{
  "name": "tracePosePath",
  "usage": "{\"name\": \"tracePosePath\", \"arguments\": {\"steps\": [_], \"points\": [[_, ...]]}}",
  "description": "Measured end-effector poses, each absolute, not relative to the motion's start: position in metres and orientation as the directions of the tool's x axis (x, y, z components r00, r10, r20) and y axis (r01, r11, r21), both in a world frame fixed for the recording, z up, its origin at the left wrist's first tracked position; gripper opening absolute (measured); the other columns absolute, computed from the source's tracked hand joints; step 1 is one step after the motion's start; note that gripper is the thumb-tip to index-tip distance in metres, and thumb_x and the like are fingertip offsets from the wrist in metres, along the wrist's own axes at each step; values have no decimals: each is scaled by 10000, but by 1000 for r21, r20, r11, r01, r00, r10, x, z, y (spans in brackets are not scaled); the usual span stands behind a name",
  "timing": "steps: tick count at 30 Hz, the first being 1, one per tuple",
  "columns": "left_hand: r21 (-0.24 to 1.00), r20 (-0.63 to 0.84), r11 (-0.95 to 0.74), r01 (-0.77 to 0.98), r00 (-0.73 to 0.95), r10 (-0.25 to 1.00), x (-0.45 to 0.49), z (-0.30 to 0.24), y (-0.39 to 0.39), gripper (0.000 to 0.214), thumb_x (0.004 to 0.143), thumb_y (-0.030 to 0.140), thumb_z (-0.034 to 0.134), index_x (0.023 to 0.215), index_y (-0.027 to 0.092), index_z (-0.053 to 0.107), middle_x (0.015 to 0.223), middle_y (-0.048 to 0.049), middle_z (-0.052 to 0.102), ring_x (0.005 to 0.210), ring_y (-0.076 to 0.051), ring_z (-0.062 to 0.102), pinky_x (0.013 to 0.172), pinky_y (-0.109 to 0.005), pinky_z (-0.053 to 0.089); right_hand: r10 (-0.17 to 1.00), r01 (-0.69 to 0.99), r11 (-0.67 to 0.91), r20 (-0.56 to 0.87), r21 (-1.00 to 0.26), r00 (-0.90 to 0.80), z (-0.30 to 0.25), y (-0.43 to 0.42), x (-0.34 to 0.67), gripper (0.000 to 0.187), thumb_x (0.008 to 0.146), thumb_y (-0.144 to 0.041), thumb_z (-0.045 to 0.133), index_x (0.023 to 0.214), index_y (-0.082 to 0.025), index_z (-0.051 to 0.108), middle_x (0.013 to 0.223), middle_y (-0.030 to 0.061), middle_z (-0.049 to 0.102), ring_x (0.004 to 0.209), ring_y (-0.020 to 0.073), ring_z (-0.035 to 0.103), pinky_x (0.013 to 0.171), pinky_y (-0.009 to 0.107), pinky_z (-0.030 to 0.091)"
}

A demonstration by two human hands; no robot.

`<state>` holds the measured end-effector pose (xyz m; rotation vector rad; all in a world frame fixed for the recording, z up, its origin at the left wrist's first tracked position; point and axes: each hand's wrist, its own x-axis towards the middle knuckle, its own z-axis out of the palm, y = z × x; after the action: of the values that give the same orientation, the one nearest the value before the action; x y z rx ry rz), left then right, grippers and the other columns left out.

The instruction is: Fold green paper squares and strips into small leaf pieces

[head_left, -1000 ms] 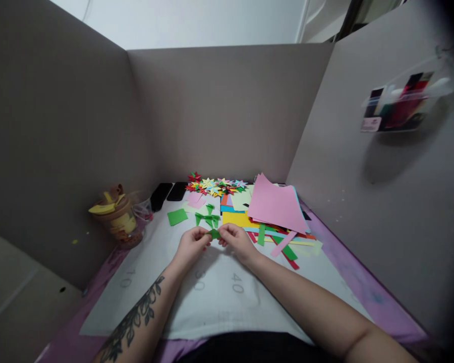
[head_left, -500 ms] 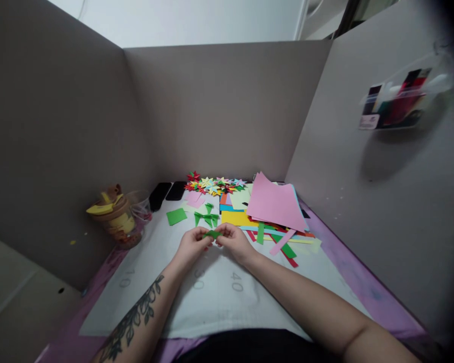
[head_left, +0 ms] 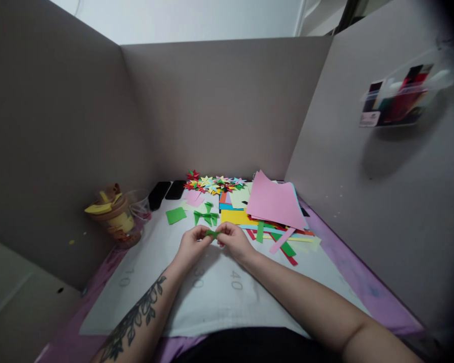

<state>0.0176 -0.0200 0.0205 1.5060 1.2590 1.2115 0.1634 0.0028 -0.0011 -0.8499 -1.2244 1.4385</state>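
A small green paper piece point(head_left: 212, 233) is pinched between my left hand point(head_left: 191, 246) and my right hand point(head_left: 234, 242), just above the white mat point(head_left: 212, 297). Both hands have their fingers closed on it, thumbs and forefingers meeting at its ends. Just beyond my hands lie a few folded green paper pieces point(head_left: 205, 217) and a flat green square point(head_left: 176, 215). Further back sits a cluster of finished multicoloured paper stars point(head_left: 214, 184).
A stack of coloured sheets topped by a pink sheet point(head_left: 276, 201) lies right of my hands, with loose paper strips point(head_left: 283, 242) at its near edge. Two black phones point(head_left: 166, 191) lie at the back left. A yellow-lidded jar point(head_left: 111, 214) stands left. Cardboard walls enclose the desk.
The green piece looks narrower and more folded between my fingers than a second ago. My hands stay in the same spot. The view has tilted slightly.
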Motion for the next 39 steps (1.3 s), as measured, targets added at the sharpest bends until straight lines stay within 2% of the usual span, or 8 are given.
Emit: {"name": "tracePosePath", "arguments": {"steps": [7,11,16,22,27,32,36,39], "points": [[972,155,-163,171,62,986,19,23,-22,100,635,183,609,716,139,649,621,4,593,578,-107,503,551,-202,378,978,-346,-28,47,-938,-205,2,2,162,131,549,-105,531,658,-169,566,436,-74,500,390,66,416,394,174,304],[988,112,-117,96,63,992,19,23,-22,96,632,186,624,712,137,641,599,14,591,551,-96,497,541,-200,366,975,-427,-68,30,-902,-220,4,0,162,123,542,-98,544,640,-165,574,441,-68,506,393,63,426,391,168,308],[997,77,-77,-3,73,994,19,26,-24,98,623,190,647,701,135,621,591,19,585,543,-91,493,537,-200,362,969,-425,-63,48,-903,-244,5,1,165,106,549,-109,558,628,-170,592,448,-52,533,411,77,460,412,180,345],[997,78,-79,5,98,992,19,30,-25,110,624,221,658,695,139,636,594,6,599,555,-101,506,553,-210,378,930,-338,68,182,-939,-318,1,6,176,109,618,-168,554,668,-168,651,532,-5,614,488,124,553,510,242,447],[997,73,-74,11,82,994,11,27,-22,119,625,233,628,708,152,652,763,-40,660,705,-153,577,658,-246,442,885,-119,305,327,-945,-331,9,4,184,121,707,-237,578,617,-182,637,580,7,612,556,138,563,580,265,464],[998,-1,4,-59,59,998,9,30,-22,318,715,413,569,908,164,612,934,-72,659,786,-173,597,638,-247,446,815,39,503,459,-863,-355,17,0,185,193,756,-239,556,585,-197,634,628,32,624,630,165,583,635,289,466],[990,78,-91,111,113,990,14,32,-24,307,661,397,668,824,143,608,744,-32,631,637,-125,547,570,-214,400,772,93,578,506,-810,-384,18,-3,182,186,767,-222,548,605,-203,638,646,38,632,643,170,581,646,298,465],[984,30,-51,169,128,991,15,31,-25,263,664,389,659,693,138,588,554,22,536,498,-90,458,484,-197,324,807,86,525,463,-847,-368,14,-3,181,166,764,-235,556,620,-198,631,632,32,628,624,161,579,629,289,467]]}}
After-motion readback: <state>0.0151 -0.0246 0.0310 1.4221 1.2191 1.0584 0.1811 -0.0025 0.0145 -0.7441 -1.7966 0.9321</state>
